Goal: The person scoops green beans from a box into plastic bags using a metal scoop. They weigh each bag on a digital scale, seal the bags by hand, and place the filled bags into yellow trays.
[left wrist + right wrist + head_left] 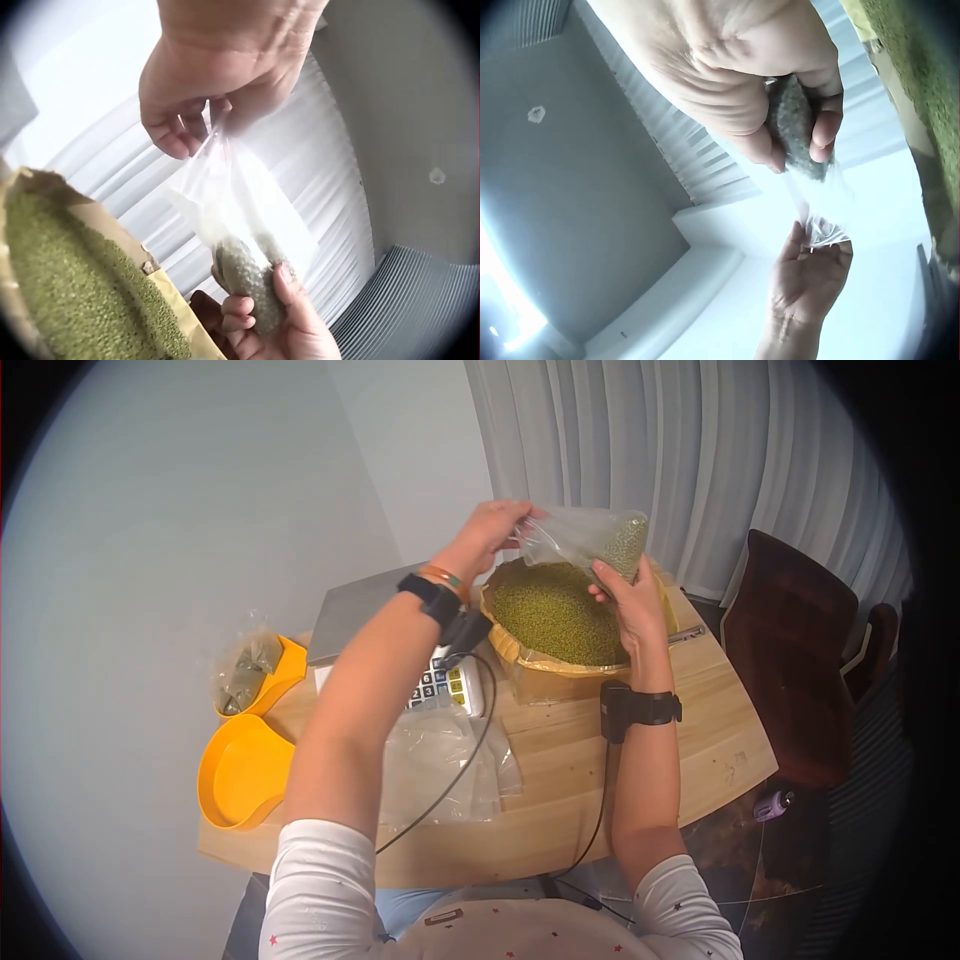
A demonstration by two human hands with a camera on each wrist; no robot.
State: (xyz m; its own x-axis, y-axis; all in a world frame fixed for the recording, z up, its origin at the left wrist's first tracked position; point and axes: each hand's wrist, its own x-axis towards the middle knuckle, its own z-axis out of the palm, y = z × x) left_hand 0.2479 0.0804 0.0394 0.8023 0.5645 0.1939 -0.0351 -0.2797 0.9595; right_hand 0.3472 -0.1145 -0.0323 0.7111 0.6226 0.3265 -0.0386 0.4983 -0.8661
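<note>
Both hands hold a clear plastic bag (pixel 570 532) over a box (pixel 545 665) filled with green mung beans (pixel 555 615). My left hand (pixel 488 532) pinches the bag's gathered upper end, seen close up in the left wrist view. Lower on the bag, my right hand (pixel 637 608) grips the part filled with beans (pixel 251 281), thumb on one side and fingers on the other. In the right wrist view the filled part (pixel 795 124) sits between thumb and fingers, with the clear end stretching toward the left hand (pixel 810 281).
Flat empty plastic bags (pixel 435 770) lie on the wooden table (pixel 560 760). Beside them is a scale with a number keypad (pixel 460 685) and a grey plate (pixel 360 605). At left are a yellow scoop (pixel 240 770) and another with filled bags (pixel 245 670). A chair (pixel 790 650) stands right.
</note>
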